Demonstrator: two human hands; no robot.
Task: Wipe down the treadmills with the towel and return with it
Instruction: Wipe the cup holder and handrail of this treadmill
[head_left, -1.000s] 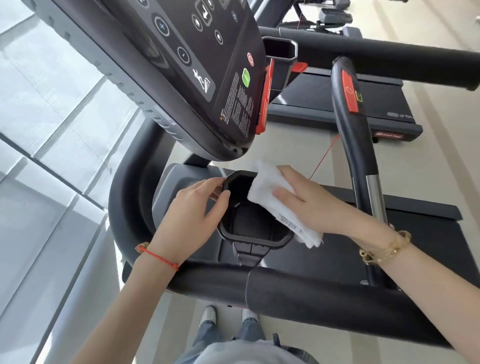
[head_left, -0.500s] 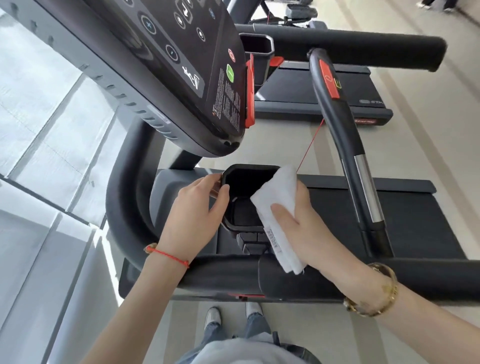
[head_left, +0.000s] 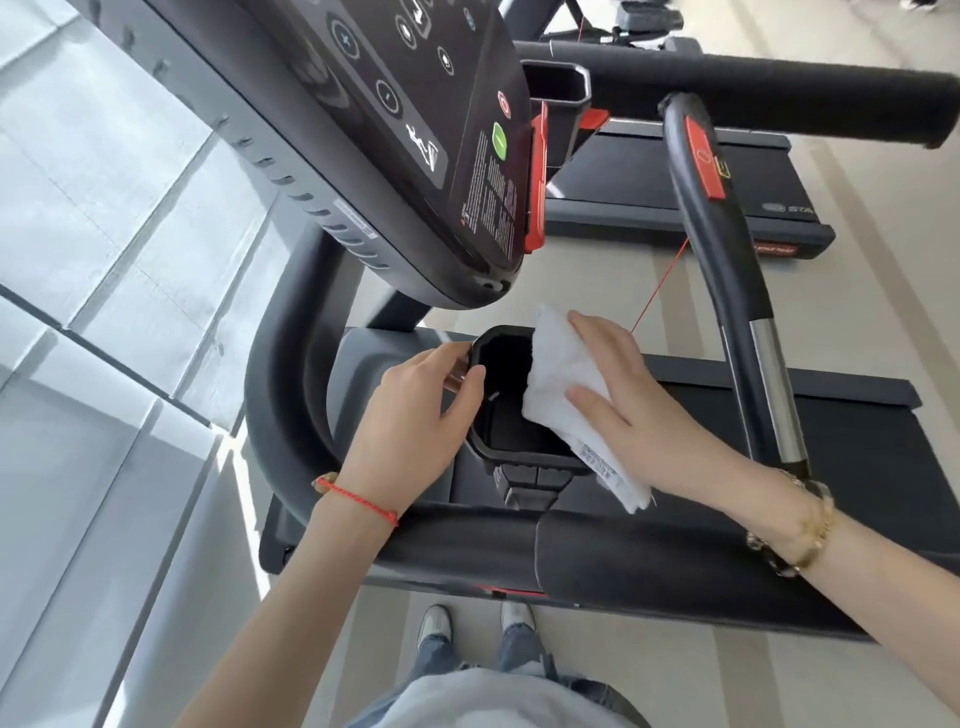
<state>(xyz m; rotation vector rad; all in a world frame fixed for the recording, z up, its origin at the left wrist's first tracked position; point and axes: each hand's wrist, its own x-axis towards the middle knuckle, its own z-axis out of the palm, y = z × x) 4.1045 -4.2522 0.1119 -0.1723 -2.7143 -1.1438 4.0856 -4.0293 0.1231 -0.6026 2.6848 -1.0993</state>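
Two shoes (head_left: 435, 621) are showing at the bottom. Above them, the left hand (head_left: 410, 431) is pinching the rim of one black cup holder (head_left: 506, 415) while the right hand (head_left: 623, 405), fingers straight, is pressing one white towel (head_left: 563, 382) onto the holder's right edge. Two treadmills are lying in view: this one (head_left: 857, 457) and another (head_left: 675, 176) beyond.

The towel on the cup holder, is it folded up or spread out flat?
Folded. The white towel shows stacked layers at its lower edge, with a printed label. The right hand presses it against the cup holder rim.
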